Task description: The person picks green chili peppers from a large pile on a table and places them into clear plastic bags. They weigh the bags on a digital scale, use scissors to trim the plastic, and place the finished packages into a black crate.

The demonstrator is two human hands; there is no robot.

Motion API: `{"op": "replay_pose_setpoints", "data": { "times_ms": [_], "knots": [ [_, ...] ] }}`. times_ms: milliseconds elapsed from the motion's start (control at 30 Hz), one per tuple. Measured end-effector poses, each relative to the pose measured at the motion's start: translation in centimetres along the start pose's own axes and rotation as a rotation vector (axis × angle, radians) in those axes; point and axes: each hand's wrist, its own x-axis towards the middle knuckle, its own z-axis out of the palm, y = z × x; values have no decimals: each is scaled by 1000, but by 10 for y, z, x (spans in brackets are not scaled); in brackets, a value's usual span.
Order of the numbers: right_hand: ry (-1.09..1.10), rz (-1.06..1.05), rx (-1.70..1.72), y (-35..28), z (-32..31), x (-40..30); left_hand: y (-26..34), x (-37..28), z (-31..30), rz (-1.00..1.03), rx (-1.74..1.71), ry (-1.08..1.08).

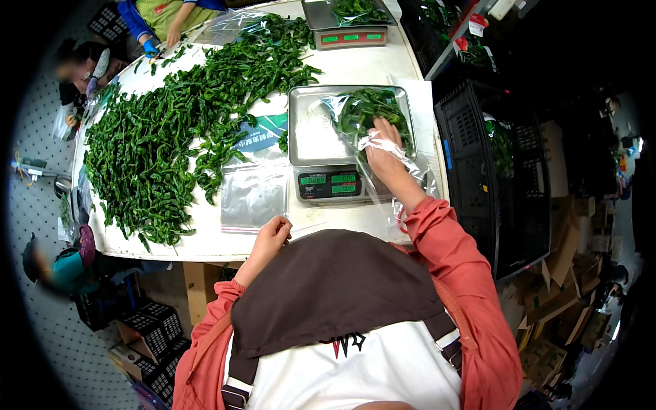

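My right hand [384,148] reaches inside a clear plastic bag [353,123] of green peppers [371,105], which lies on the steel tray [312,133] of a digital scale [330,185] with lit green displays. Its fingers rest on the peppers; whether they grip any cannot be told. My left hand [272,238] is loosely closed at the table's near edge, just below a flat clear bag [253,195] with a printed teal top; nothing is seen in it. A big heap of long wrinkled green peppers [148,159] spreads to the left and behind.
A second scale [351,38] with peppers stands at the back. Black plastic crates [469,174] flank the table [359,218] on the right. A co-worker's gloved hand [150,48] and bare hand are at the far edge; other people are at the left. Cardboard boxes [546,307] lie at lower right.
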Motion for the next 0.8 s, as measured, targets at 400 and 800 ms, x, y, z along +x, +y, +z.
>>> {"op": "replay_pose_setpoints", "data": {
  "times_ms": [400, 800],
  "knots": [
    [-213, 108, -81, -14, -18, -24, -2, 5, 3, -20, -82, -25],
    [-210, 46, 266, -27, -22, -36, 29, 32, 22, 78, -51, -124]
  ]
}}
